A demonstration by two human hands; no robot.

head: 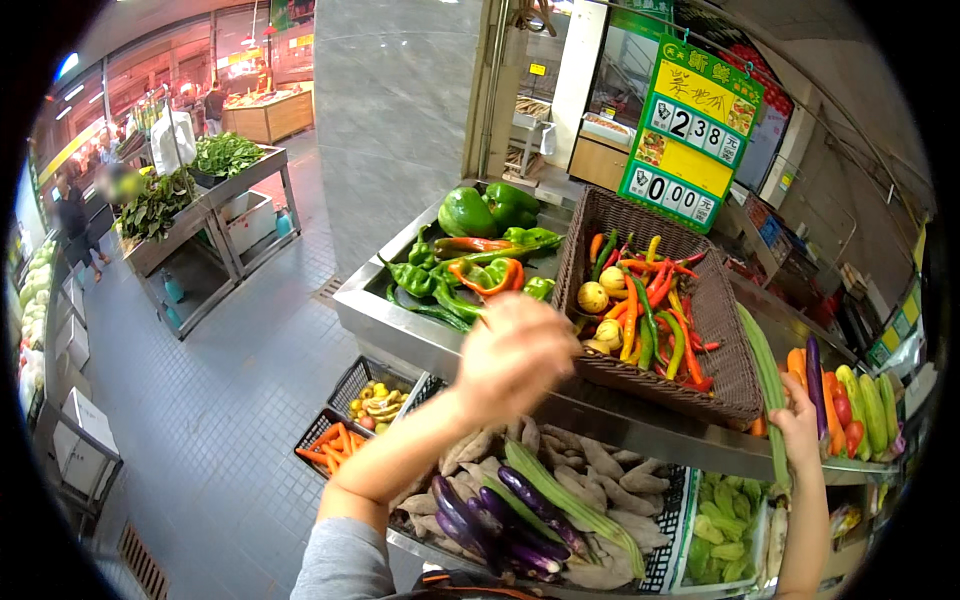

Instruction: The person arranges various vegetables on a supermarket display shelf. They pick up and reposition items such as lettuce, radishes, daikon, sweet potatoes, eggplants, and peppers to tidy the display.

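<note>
My left hand (517,360), blurred, hangs between a steel tray (420,341) of peppers and a brown wicker basket (652,391). Its fingers look curled, but whether they hold anything is unclear. Green bell peppers (469,212) and a red-and-green pepper (491,276) lie in the tray. Red, orange and green chillies (652,315) fill the basket, along with small striped yellow round vegetables (593,297). At the basket's right side, my right hand (796,424) grips a long ridged gourd (763,367), which stands nearly upright.
Below are purple eggplants (469,525) and another ridged gourd (577,499) on sweet potatoes (600,465). Carrots (330,446) fill a crate at left. Eggplant, tomatoes and cucumbers (870,405) stand at right. A price sign (690,135) hangs behind the basket. A person (75,217) stands far left.
</note>
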